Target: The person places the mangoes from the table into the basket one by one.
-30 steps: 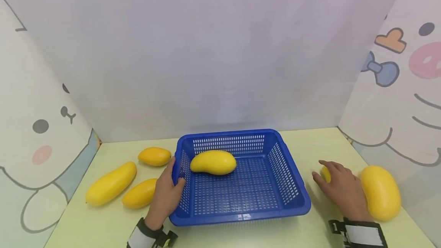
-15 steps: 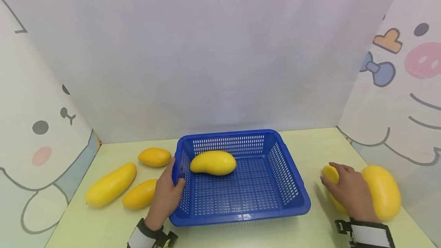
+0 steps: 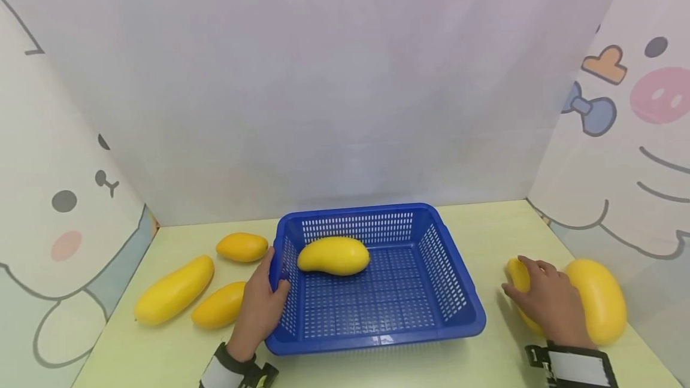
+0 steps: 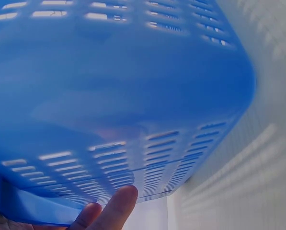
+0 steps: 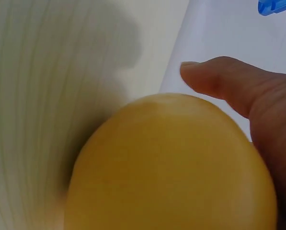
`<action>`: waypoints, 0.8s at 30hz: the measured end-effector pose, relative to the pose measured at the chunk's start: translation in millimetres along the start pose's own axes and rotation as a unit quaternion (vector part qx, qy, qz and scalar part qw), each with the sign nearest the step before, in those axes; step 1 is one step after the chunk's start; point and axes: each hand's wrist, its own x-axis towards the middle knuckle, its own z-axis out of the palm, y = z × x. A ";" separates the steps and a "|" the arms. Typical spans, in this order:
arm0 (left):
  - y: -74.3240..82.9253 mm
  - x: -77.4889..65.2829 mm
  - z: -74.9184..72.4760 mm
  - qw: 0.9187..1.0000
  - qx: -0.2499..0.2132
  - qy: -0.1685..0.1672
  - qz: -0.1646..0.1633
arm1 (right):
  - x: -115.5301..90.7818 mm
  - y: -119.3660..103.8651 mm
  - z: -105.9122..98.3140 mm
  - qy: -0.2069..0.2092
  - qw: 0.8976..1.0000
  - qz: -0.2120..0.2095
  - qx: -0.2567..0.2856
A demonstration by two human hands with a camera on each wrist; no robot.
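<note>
A blue plastic basket [image 3: 377,340] stands mid-table with one yellow mango [image 3: 334,256] inside it. At its left rim my left hand [image 3: 261,304] grips the edge, thumb on the inner side; in the left wrist view its fingers [image 4: 116,208] lie along the slotted outer wall. Over at the right, my right hand [image 3: 552,301] is spread above another mango [image 3: 518,274], covering much of it. The right wrist view shows that mango's rounded end [image 5: 171,163] close up, with the thumb [image 5: 219,74] extended and a gap by its tip. The other right fingers are largely hidden there.
Just right of my right hand lies a large yellow mango [image 3: 598,301]. Left of the basket are a long mango [image 3: 175,289], a small one [image 3: 242,247] and one partly behind my left wrist [image 3: 218,305]. A pale wall [image 3: 345,76] rises behind the table.
My right hand has shifted slightly rightward over the mango, then stayed almost still, and more of the mango shows between thumb and fingers. The left hand and basket have not moved.
</note>
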 end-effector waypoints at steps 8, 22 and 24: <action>0.3 0.0 -0.4 1.000 -0.002 0.000 -0.001 | -0.8 1.3 4.7 -0.006 1.000 0.022 -0.004; 3.1 -0.5 -1.1 1.000 -0.003 -0.004 -0.003 | -0.2 2.2 4.2 -0.052 0.996 0.066 0.014; 3.0 -0.5 -1.5 1.000 -0.003 -0.004 -0.004 | 0.2 2.5 4.2 -0.056 0.996 0.065 0.014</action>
